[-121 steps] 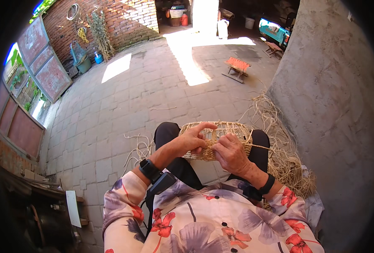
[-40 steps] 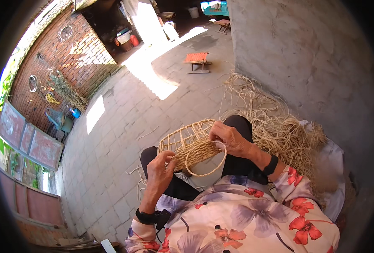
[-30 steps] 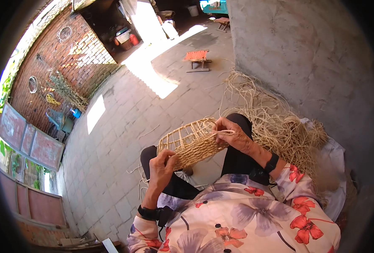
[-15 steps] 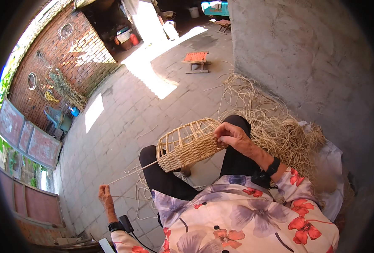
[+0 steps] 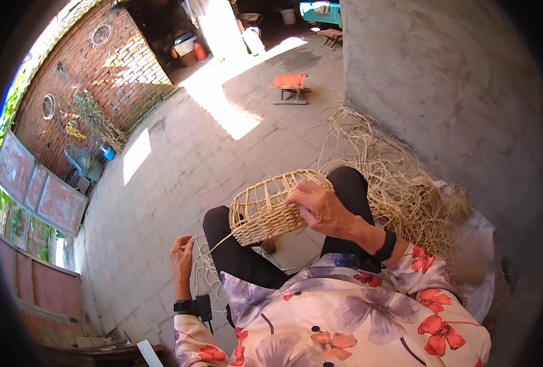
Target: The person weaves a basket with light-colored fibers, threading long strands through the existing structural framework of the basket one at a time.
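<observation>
A half-woven straw-coloured basket (image 5: 265, 229) rests across my knees, its lower side tightly woven and its upper part an open lattice of cords. My right hand (image 5: 321, 211) is closed on the woven edge at its right end, bent fingers covering that part. A loose cord (image 5: 220, 244) leaves the basket's left end and sags toward the floor. Left of this cord, my left hand (image 5: 182, 254) is raised over the paving with fingers slightly bent and apart; nothing shows clearly between them.
A large heap of loose straw cords (image 5: 406, 196) lies by my right knee, against the grey wall (image 5: 449, 79). A small red-topped folding stool (image 5: 290, 85) stands ahead on the paving. Wooden panels (image 5: 39, 189) lean at the left, near a brick wall (image 5: 69, 79).
My left hand has come in to the right and upward, and the taut cord has gone slack. My right hand has slid left along the basket's edge.
</observation>
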{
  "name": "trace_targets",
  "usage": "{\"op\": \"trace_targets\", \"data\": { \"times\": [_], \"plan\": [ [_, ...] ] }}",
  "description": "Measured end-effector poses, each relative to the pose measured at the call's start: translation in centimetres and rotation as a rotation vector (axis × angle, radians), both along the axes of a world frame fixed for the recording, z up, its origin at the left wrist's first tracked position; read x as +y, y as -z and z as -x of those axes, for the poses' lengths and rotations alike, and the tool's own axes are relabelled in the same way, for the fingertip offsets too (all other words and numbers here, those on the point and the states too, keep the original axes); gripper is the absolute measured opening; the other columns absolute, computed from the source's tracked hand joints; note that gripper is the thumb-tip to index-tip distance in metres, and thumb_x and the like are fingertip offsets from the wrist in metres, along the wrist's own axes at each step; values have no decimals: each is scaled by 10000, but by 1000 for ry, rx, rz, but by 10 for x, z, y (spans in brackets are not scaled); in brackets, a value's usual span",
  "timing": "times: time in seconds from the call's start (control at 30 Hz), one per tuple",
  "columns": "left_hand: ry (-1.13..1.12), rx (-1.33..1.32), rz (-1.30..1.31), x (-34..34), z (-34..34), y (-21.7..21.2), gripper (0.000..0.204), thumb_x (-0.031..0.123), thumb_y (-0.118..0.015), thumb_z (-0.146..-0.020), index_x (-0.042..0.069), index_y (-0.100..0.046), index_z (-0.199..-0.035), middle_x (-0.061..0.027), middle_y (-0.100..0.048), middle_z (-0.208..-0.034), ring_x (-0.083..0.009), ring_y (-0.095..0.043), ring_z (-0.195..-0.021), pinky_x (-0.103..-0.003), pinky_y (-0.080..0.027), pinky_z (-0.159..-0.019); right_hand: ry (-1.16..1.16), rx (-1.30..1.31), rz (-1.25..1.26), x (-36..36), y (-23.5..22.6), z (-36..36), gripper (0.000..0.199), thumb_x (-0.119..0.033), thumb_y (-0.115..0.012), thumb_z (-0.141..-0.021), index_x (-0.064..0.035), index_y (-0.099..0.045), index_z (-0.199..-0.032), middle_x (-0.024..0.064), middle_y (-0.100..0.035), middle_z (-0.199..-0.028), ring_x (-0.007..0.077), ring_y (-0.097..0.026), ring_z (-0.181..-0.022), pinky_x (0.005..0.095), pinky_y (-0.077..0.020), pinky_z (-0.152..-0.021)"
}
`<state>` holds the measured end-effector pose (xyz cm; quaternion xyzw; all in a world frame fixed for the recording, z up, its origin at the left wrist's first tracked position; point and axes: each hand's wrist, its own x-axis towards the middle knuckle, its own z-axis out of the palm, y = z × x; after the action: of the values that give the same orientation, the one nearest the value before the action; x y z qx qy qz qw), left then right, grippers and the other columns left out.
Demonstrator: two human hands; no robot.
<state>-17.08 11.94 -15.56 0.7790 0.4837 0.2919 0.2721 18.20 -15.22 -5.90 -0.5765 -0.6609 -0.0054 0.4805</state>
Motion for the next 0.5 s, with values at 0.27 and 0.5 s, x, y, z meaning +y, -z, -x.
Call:
{"op": "trace_targets", "data": {
  "times": [0.27,0.5],
  "plan": [
    [254,-201,-17,-39,-106,-44,145,123,-674,-892,31,-709,-999,-76,-681,-900,-139,-636,-786,-289,-513,-716,52,-87,52,6,-3,8,210,66,-603,-741,-16,-614,-934,148,-540,-899,344,-590,-874,428,-503,-762],
    [407,-133,-107,-16,-150,-49,293,274,-604,-960,35,-684,-1109,-87,-654,-1048,-188,-638,-905,-335,-501,-837,58,-142,43,4,-2,12,192,44,-602,-746,-21,-603,-927,142,-531,-891,338,-582,-869,426,-503,-755]
  ]
}}
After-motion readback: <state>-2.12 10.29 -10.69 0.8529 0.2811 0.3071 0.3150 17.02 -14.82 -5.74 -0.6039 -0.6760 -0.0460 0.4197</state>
